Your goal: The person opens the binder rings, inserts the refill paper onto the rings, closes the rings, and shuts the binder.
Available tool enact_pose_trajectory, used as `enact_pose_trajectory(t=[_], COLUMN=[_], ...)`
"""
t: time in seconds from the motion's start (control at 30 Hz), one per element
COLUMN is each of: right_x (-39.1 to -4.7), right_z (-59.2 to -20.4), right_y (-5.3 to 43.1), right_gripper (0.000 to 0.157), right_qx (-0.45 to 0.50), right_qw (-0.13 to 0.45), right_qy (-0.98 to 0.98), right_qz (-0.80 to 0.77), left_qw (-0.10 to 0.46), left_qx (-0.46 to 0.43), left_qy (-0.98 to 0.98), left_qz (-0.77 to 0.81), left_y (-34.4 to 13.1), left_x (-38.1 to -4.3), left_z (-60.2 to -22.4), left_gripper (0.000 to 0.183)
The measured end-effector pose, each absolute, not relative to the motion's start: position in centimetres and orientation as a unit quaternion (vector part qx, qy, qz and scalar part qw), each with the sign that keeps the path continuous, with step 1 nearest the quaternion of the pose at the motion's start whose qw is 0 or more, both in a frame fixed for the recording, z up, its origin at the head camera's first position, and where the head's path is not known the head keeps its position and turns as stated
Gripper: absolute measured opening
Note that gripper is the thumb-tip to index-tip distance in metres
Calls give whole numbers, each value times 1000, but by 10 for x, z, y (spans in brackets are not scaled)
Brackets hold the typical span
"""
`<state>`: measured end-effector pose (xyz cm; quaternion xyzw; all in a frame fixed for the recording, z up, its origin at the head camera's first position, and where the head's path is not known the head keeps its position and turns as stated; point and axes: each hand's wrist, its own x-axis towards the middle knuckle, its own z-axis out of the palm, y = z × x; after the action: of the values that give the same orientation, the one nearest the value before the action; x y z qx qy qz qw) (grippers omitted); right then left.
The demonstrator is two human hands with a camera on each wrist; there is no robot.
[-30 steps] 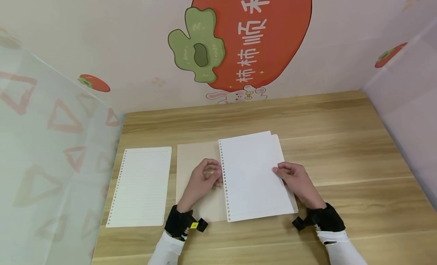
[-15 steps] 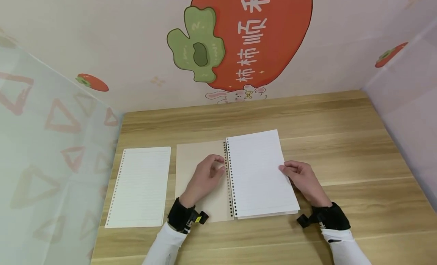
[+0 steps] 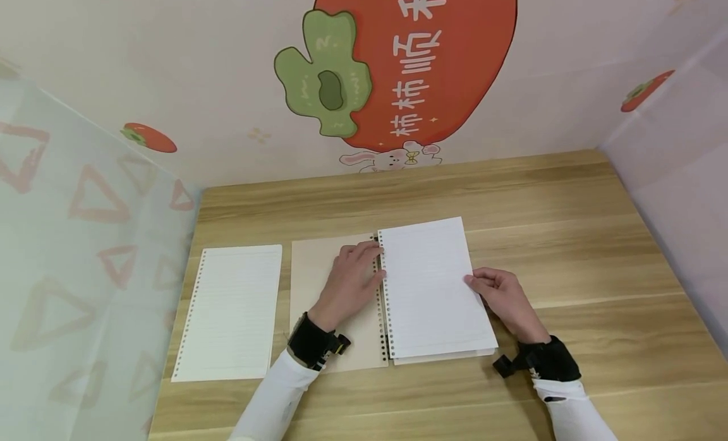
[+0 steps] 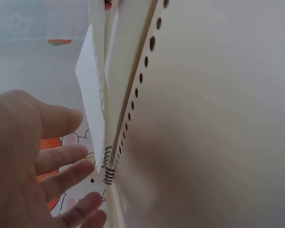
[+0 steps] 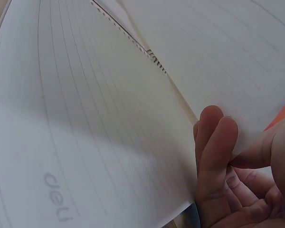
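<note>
White paper is the thing in hand: a punched page (image 3: 429, 296) lies over the right side of an open notebook (image 3: 309, 270), whose tan cover is spread flat on the wooden table (image 3: 569, 239). The page's holes (image 3: 387, 308) run just beside the binding. As I judge it, laying the page over the notebook and bringing its holes near the rings (image 4: 109, 176) is done, while fastening it to them is left; the left wrist view shows the page standing off from the pages behind it.

The right hand (image 3: 505, 297) pinches the page's outer edge between thumb and fingers. The left hand (image 3: 354, 280) is loosely spread with its fingers a little bent, at the holes, and grips nothing; whether its tips touch the page is hard to tell, as the two views disagree.

Counted: two hands, each with a black wristband, one notebook, one page apparently in the pinch, and one lot of lined paper (image 3: 230, 314) lying apart to the left of the notebook. How many sheets that lot holds, and how many rings there are, I cannot tell.
</note>
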<state>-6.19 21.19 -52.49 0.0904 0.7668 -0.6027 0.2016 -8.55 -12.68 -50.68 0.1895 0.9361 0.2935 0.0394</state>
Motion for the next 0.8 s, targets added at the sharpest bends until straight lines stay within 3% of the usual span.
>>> enact_pose_trajectory(t=[0.27, 0.8], right_x=[-63, -63], right_z=[-524, -524], right_y=[213, 215], right_gripper=[46, 45], right_qx=[93, 84], right_qw=[203, 208], right_qy=[770, 780], right_qz=[-598, -584], left_qw=[64, 73], left_qx=[203, 210], left_qy=[946, 944], left_qz=[244, 245], left_y=[-127, -125], left_x=[-83, -79], left_z=[-514, -517], left_gripper=[53, 53])
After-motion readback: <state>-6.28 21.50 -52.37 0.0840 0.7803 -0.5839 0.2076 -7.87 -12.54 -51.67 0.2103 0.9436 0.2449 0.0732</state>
